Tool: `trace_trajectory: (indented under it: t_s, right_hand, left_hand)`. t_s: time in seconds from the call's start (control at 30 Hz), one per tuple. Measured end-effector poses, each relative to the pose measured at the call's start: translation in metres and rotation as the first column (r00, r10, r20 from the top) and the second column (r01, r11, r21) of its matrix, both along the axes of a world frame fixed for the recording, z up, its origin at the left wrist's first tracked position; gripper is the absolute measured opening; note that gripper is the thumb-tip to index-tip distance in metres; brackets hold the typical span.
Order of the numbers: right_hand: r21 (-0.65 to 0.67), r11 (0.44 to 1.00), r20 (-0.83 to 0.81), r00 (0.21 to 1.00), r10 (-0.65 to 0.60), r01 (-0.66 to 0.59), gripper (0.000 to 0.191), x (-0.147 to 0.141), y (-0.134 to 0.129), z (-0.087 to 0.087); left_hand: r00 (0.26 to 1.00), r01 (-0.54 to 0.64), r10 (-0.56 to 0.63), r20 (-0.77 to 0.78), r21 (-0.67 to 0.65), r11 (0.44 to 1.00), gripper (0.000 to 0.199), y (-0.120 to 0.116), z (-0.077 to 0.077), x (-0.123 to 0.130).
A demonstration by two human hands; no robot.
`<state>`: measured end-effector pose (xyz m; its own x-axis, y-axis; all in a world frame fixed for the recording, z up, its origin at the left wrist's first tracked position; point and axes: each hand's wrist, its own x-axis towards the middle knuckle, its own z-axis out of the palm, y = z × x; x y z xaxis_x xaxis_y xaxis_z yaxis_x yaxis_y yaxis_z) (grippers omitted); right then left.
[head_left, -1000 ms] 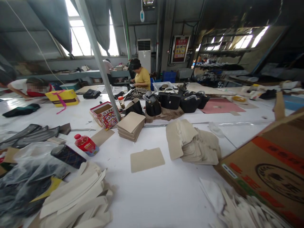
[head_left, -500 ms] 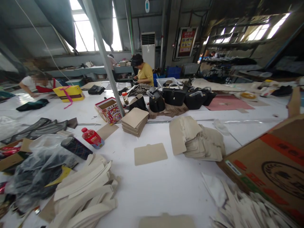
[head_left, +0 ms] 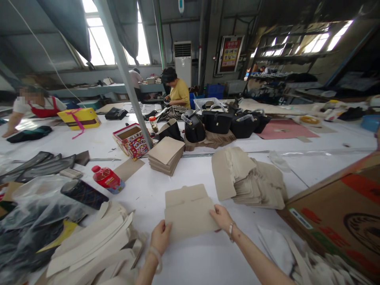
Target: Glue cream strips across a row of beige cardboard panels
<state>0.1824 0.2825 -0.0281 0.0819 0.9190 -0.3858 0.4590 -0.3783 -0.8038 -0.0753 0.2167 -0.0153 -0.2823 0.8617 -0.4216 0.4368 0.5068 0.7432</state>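
A flat beige cardboard panel (head_left: 191,219) is held up over the white table by both hands. My left hand (head_left: 160,236) pinches its left edge, and my right hand (head_left: 221,217) grips the right edge. Just behind it, a second beige panel (head_left: 185,192) with a small tab on its far edge shows partly; the held panel covers its near part. To the right lies a loose pile of similar beige panels (head_left: 252,178). Curved off-white strips (head_left: 92,241) are heaped to the left of my left hand.
A neat stack of beige boards (head_left: 166,152) stands farther back, beside a patterned red box (head_left: 132,140). Black handbags (head_left: 218,120) line the middle. A red bottle (head_left: 107,179) leans at left. A large carton (head_left: 341,213) fills the right. Across the table, a person in yellow (head_left: 179,93) works.
Both hands have come into view with a panel between them, raised from the near edge up to the panel lying on the table. The view has shifted slightly.
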Motion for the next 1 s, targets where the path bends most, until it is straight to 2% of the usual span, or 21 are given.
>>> trace_trajectory:
  t_s: [0.1,0.23,0.4,0.67,1.0]
  right_hand:
    - [-0.027,0.999,0.084,0.996,0.032,-0.029,0.021,0.003,0.010,-0.012]
    - [-0.040,0.999,0.155,0.987,0.041,-0.036,0.027,0.005,0.005,-0.021]
    - [-0.037,0.997,0.176,0.982,0.071,-0.065,0.030,0.005,0.003,-0.021]
    - [-0.084,0.988,0.290,0.946,0.146,-0.127,0.032,0.004,0.007,-0.017]
    - [-0.095,0.989,0.392,0.909,0.142,-0.114,0.030,0.002,0.008,-0.012]
  left_hand:
    - [0.999,0.014,-0.015,-0.032,-0.038,0.999,0.028,0.016,-0.013,-0.005]
    - [0.997,0.047,-0.051,-0.062,-0.066,0.997,0.024,0.020,-0.023,-0.007]
    - [0.990,0.081,-0.088,-0.106,-0.070,0.994,0.024,0.017,-0.023,-0.008]
    - [0.991,0.064,-0.074,-0.116,-0.088,0.994,0.024,0.020,-0.024,-0.008]
    - [0.977,0.129,-0.151,-0.151,-0.147,0.981,0.024,0.023,-0.029,-0.012]
